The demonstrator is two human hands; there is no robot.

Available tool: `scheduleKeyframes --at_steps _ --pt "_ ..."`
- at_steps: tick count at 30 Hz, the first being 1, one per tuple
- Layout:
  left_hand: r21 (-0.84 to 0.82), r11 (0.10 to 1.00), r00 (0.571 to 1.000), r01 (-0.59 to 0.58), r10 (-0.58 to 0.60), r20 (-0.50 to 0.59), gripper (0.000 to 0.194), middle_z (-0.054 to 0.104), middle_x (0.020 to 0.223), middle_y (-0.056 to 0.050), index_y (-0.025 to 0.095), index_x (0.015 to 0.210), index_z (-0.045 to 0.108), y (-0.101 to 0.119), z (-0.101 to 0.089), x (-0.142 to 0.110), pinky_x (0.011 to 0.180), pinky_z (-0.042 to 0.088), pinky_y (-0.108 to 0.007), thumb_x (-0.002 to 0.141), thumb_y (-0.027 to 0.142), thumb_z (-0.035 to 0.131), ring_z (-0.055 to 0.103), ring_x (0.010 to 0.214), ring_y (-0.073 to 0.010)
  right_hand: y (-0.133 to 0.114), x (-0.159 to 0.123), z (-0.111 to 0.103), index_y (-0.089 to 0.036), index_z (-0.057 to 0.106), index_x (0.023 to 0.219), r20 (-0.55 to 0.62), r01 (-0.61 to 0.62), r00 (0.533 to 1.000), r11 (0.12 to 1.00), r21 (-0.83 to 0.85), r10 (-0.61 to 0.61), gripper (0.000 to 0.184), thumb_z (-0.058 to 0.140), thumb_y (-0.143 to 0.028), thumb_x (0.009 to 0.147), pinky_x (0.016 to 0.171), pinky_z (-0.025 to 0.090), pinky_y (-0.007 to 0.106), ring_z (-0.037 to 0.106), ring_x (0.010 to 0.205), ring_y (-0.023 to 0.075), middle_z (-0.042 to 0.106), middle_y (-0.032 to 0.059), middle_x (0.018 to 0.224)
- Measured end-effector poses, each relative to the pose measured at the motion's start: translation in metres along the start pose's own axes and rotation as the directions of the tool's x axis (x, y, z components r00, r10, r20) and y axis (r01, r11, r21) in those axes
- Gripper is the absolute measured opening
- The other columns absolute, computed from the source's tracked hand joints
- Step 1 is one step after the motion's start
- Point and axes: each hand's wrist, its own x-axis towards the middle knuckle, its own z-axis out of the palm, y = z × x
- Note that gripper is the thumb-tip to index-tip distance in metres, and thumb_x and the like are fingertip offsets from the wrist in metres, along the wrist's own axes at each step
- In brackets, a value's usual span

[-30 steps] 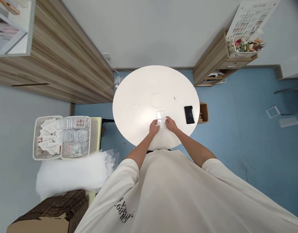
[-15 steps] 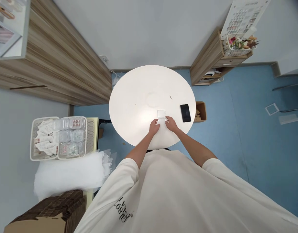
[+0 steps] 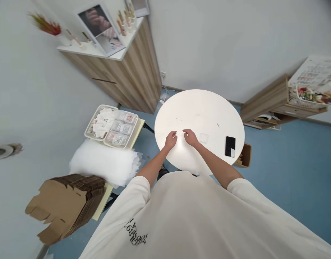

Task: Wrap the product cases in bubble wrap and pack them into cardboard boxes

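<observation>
My left hand [image 3: 171,140] is over the white round table [image 3: 192,108], its fingers curled but apart, with nothing seen in them. To its right my right hand [image 3: 190,137] also has its fingers apart and holds nothing. A small clear plastic box [image 3: 203,138] lies on the table just right of my right hand, not touched by either hand. Farther right, near the table's edge, rests a black phone [image 3: 230,146].
On the left stand a white basket [image 3: 122,128] of clear packs, a stack of white foam sheets [image 3: 103,160] and flat brown cardboard boxes [image 3: 65,205]. Wooden cabinets [image 3: 138,68] are behind. An open carton [image 3: 245,154] sits on the floor right of the table.
Both hands have let go of the clear box, which now lies to the right of them. My view has turned to the left, bringing more of the cabinet and side table into sight.
</observation>
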Motion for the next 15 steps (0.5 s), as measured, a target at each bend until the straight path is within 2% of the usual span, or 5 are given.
scheduleKeyframes --at_steps 4,9,15 --pt "-0.011 0.999 0.995 -0.035 0.034 -0.091 0.033 0.067 0.127 -0.011 0.020 0.122 0.064 -0.012 -0.062 -0.008 0.103 0.050 -0.038 0.091 0.013 0.055 0.064 0.116 -0.0218 -0.060 0.017 0.045 -0.021 0.064 0.127 0.057 0.086 0.995 0.996 0.009 -0.087 0.038 0.044 -0.020 0.095 0.103 0.048 0.037 0.062 0.113 0.0198 0.062 0.0088 0.132" --pt "0.006 0.996 0.982 -0.085 0.084 -0.170 0.033 0.069 0.125 -0.011 0.019 0.122 0.064 -0.031 -0.147 -0.019 0.102 0.051 -0.038 0.091 0.013 0.054 0.065 0.114 -0.0226 -0.138 0.034 0.113 -0.022 0.066 0.124 0.128 0.180 0.976 0.984 0.008 -0.179 0.037 0.045 -0.019 0.094 0.102 0.048 0.037 0.063 0.110 0.0196 0.064 0.0083 0.130" --pt "-0.013 0.998 0.934 -0.066 0.057 -0.352 0.035 0.071 0.119 -0.007 0.020 0.120 0.066 -0.059 -0.258 -0.015 0.104 0.050 -0.033 0.090 0.010 0.051 0.067 0.111 -0.0182 -0.223 0.068 0.193 -0.020 0.067 0.123 0.185 0.314 0.935 0.949 -0.033 -0.303 0.037 0.047 -0.019 0.092 0.103 0.047 0.036 0.063 0.107 0.0195 0.066 0.0086 0.125"
